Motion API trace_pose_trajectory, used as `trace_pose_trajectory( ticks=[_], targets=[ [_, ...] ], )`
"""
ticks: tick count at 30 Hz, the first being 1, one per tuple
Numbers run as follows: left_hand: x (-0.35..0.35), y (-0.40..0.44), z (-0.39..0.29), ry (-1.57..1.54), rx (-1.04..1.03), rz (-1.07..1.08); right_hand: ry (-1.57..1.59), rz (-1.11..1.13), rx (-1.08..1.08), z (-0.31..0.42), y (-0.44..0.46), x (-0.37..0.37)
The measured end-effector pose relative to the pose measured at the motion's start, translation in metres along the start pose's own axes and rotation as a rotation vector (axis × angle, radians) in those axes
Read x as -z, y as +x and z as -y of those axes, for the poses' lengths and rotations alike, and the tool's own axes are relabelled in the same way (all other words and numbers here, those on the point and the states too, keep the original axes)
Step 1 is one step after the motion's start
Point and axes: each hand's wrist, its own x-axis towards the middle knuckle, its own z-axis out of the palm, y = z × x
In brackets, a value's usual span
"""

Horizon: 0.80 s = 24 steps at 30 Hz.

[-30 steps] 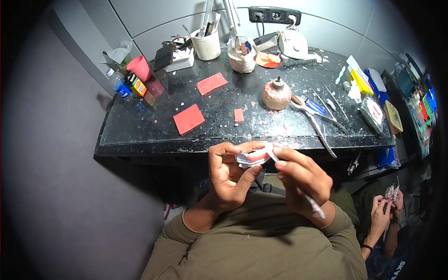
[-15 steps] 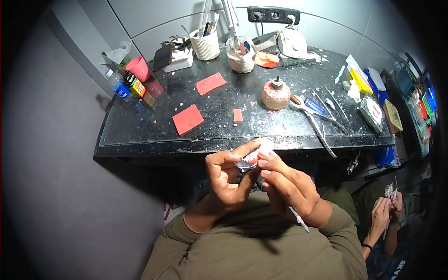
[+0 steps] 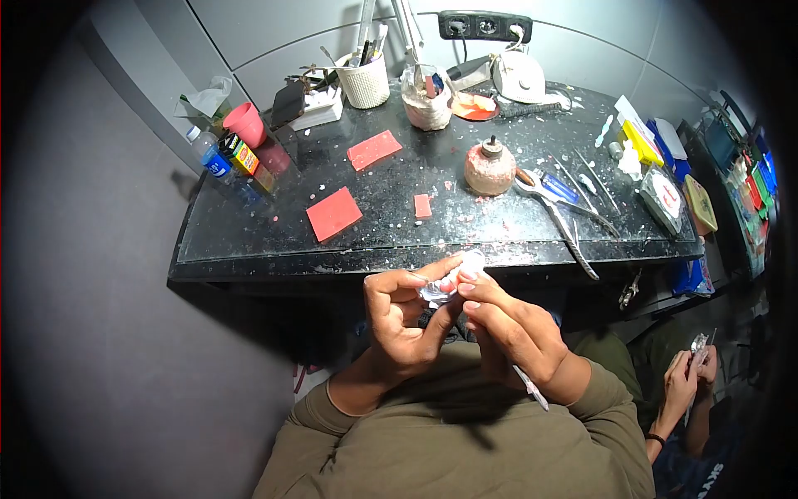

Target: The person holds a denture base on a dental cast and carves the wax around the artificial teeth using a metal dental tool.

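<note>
Left hand (image 3: 401,324): grip pinching a dental cast (image 3: 434,293)
Right hand (image 3: 519,328): grip closed round a slim tool (image 3: 530,387)
Spirit burner (image 3: 490,170): tabletop (image 3: 249,237), one o'clock from cast

You wear a plain olive-brown top of matte fabric (image 3: 424,461), loosely creased across your body and darkened by shadow near its upper middle. Your olive-brown cloth left sleeve (image 3: 314,422) and matching right sleeve (image 3: 607,399) are wide tubes, both cut short of full length, each ending in a narrow, plain edge. Your left hand (image 3: 401,320) and right hand (image 3: 521,328) are both bare.
</note>
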Motion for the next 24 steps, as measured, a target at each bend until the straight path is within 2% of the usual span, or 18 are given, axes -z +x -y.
trace_pose_trajectory(
  ticks=[11,21,24],
  targets=[
    [-0.0009,0.0000,-0.0050,0.014,0.061,-0.028,0.046,-0.054,-0.089,-0.0021,-0.0042,-0.0027],
    [-0.0014,-0.0004,-0.0055,0.002,0.055,-0.027,0.047,-0.052,-0.063,-0.0054,-0.0017,-0.0041],
    [-0.0015,0.0002,-0.0096,-0.109,0.145,-0.018,-0.025,-0.145,-0.157,-0.0075,-0.0025,-0.0019]
  ],
)
